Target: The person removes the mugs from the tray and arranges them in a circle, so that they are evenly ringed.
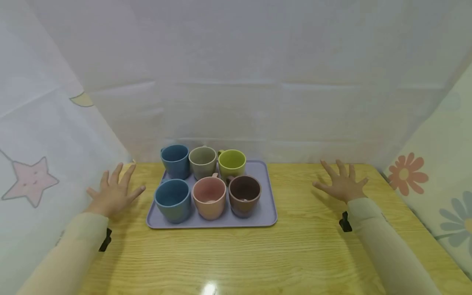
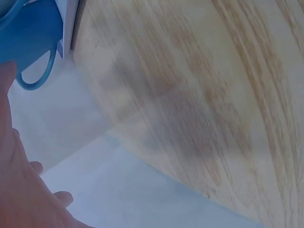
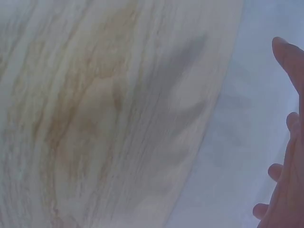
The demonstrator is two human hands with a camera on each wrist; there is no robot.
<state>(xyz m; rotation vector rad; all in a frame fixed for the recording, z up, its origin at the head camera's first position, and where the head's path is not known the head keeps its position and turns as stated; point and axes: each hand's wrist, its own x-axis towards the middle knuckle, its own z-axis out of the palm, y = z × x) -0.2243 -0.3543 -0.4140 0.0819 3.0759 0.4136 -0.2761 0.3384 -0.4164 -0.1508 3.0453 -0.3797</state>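
Left of the tray, my left hand (image 1: 112, 194) is held over the table with its fingers spread and nothing in it. My right hand (image 1: 343, 183) is likewise spread and bare, well to the right of the tray. On the lilac tray (image 1: 269, 205) stand two rows of upright mugs. The back row has a blue mug (image 1: 176, 164), a grey-beige mug (image 1: 203, 164) and a lime green mug (image 1: 232, 164). In front are another blue mug (image 1: 173, 205), a pink mug (image 1: 210, 200) and a brown mug (image 1: 244, 198). A blue mug's handle (image 2: 35, 85) shows in the left wrist view.
The wooden table (image 1: 258, 258) reaches back to a white sheet (image 1: 236, 102). Side sheets stand close by each arm, with a pink star (image 1: 31, 180) on the left one and a red flower (image 1: 407, 174) on the right one.
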